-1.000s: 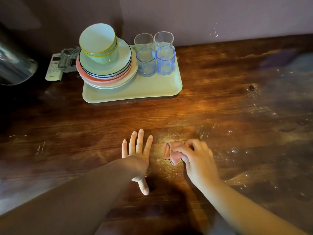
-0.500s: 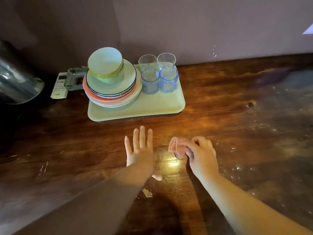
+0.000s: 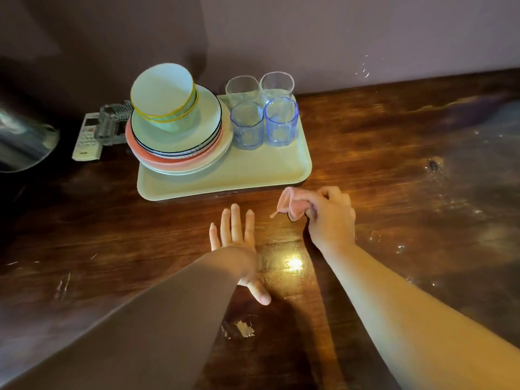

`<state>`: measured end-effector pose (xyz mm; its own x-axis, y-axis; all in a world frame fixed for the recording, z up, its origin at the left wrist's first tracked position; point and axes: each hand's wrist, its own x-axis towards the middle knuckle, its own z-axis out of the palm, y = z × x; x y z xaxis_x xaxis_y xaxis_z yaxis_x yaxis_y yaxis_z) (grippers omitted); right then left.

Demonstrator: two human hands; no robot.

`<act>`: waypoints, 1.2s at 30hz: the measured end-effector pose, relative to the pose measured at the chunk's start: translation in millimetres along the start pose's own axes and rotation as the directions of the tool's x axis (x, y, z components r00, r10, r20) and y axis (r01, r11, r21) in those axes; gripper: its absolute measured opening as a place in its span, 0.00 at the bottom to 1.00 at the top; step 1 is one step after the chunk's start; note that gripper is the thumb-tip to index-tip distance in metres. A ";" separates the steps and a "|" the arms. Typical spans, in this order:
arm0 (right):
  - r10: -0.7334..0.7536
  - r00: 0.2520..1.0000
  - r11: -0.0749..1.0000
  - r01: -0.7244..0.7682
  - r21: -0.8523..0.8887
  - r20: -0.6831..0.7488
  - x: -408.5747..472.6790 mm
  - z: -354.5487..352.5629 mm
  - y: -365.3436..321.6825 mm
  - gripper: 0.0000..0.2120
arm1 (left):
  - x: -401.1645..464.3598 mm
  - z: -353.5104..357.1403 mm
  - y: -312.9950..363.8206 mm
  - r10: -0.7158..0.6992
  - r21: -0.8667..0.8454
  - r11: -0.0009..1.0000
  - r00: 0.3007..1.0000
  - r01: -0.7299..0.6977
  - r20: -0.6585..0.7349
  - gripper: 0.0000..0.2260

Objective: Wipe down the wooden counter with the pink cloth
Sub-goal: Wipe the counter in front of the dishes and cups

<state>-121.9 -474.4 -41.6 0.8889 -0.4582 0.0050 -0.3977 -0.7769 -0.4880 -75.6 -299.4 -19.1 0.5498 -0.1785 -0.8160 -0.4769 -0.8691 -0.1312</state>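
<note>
— Where's the pink cloth (image 3: 292,203)?

— Bunched in the right hand (image 3: 332,218), whose fingers are curled round it, on the wooden counter (image 3: 394,170) just in front of the near edge of the cream tray (image 3: 225,175).

— And the left hand (image 3: 235,237)?

— Flat on the wood beside it, fingers straight and holding nothing (bracing, I'd guess).

— So which step is this?

— Mid-wipe, by my reading. Pale specks show on the boards to the right, and a flaky patch (image 3: 242,329) lies near the person, so plenty looks undone.

— What does the next stroke need?

— Downward pressure and a sweep out toward those specks. The wad is small, so opening it flatter would cover more wood. It should also stay off the tray: the stacked plates (image 3: 180,142) and blue tumblers (image 3: 264,125) sit close.
</note>
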 end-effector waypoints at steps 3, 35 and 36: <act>0.033 0.998 0.998 -0.035 0.052 0.048 23.0 -1.6 -8.5 0.19 | -1.5 -0.8 -0.7 -0.007 0.005 1.000 1.000 0.007 -0.002 0.76; 0.020 0.998 0.972 -0.006 -0.233 0.057 -7.9 57.2 -121.3 0.19 | -17.3 51.9 -32.6 -0.213 -0.395 0.902 0.975 0.175 -0.055 0.75; -0.026 0.995 0.975 0.047 -0.215 0.097 -10.4 65.6 -134.5 0.20 | -13.9 52.6 -31.9 -0.207 -0.393 0.903 0.977 0.173 -0.046 0.74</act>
<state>-62.8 -336.9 -33.3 0.9169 -0.3936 -0.0664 -0.3952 -0.8722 -0.2881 -104.1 -244.9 -33.2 0.6679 -0.0158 -0.7441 -0.0660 -0.9971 -0.0381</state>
